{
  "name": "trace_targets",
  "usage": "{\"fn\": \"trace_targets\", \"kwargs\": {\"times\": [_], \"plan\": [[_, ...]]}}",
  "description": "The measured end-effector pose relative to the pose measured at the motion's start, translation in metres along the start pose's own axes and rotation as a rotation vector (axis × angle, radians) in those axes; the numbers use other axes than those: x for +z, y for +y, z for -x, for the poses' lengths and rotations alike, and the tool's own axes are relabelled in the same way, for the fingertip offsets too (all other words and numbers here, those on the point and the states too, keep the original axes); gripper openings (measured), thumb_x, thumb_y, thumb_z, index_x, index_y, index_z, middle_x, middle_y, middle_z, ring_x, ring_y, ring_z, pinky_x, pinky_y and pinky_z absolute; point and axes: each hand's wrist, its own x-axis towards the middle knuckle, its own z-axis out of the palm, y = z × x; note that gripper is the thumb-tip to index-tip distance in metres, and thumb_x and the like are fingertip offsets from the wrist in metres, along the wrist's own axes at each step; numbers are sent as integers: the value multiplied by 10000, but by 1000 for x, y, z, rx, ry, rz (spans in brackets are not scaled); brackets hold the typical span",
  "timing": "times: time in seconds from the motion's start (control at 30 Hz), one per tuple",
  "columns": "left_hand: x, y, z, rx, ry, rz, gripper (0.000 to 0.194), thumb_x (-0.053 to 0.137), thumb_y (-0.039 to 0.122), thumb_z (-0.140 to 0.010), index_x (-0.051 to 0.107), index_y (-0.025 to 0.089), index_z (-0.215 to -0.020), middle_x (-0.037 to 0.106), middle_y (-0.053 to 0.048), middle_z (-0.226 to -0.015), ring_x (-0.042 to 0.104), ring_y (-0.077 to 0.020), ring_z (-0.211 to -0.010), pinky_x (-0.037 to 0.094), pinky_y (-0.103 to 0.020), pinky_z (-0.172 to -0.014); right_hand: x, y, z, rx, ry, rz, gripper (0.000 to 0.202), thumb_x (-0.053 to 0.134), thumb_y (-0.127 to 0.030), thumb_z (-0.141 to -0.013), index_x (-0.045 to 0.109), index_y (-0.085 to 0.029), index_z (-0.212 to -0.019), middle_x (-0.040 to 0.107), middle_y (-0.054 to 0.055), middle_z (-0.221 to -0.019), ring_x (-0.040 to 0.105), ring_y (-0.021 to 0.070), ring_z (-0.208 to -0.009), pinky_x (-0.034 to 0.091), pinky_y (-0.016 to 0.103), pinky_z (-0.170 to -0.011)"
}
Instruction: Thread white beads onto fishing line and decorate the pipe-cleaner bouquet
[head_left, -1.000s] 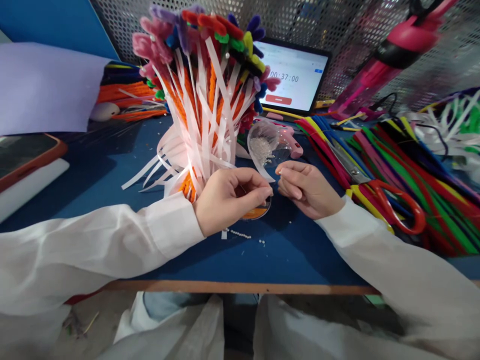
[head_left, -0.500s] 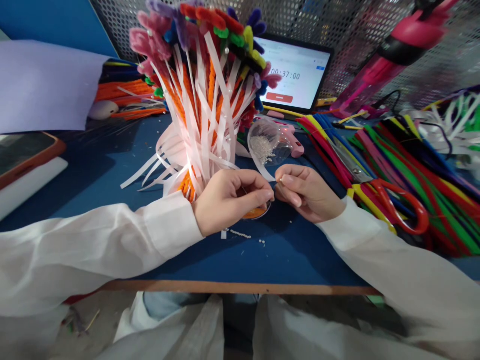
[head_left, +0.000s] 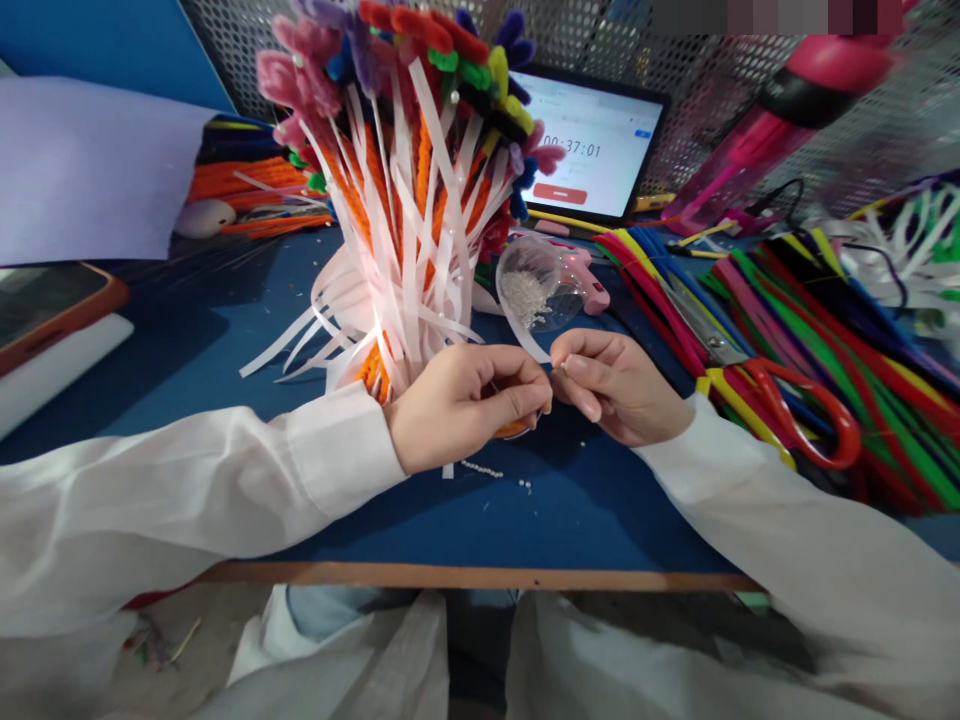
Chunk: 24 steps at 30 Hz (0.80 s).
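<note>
My left hand [head_left: 469,405] is closed in a pinch, thumb against fingertips. A thin strand shows faintly inside its curl, too fine to name. Close beside it, my right hand [head_left: 619,385] pinches a tiny pale bead [head_left: 564,367] between thumb and forefinger. The two sets of fingertips nearly meet above the blue table. Under the left fingers an orange round thing [head_left: 517,430] is mostly hidden. A short string of pearl beads [head_left: 482,469] and a few loose beads [head_left: 524,485] lie in front. Behind the hands, a clear cup [head_left: 536,285] lies tipped with many small beads inside.
A bunch of pipe-cleaner flowers [head_left: 420,180] with white ribbons stands behind my left hand. Orange-handled scissors [head_left: 806,410] rest on bundled pipe cleaners [head_left: 847,340] at right. A pink glue gun [head_left: 589,280], a tablet [head_left: 592,140] and a pink bottle [head_left: 780,130] are farther back.
My left hand has shifted very slightly to the right, its fingertips nearer the right hand's. The right hand keeps its pinch almost in place. The tablet timer went from 37:00 to 37:01.
</note>
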Motion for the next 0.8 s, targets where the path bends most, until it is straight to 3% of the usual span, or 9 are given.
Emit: {"fn": "trace_targets", "kwargs": {"times": [0.3,0.8], "plan": [[-1,2,1,-32,-47,47,278,703,330,-830,569,124,-699,530,15,-599,423,-57,-518,332,-209,-498,1,-2,0,-69,-49,68,233,718,-387,-856,647,-169,-814,554,-68,-424,306,24,-332,153,183,-359],[-2,2,1,-40,-46,26,199,622,224,-863,586,119,-698,562,5,-619,460,-57,-528,348,-203,-510,-1,-2,0,-78,-66,121,231,730,-378,-842,658,-163,-798,582,-51,-444,354,28,-336,189,166,-342]]}}
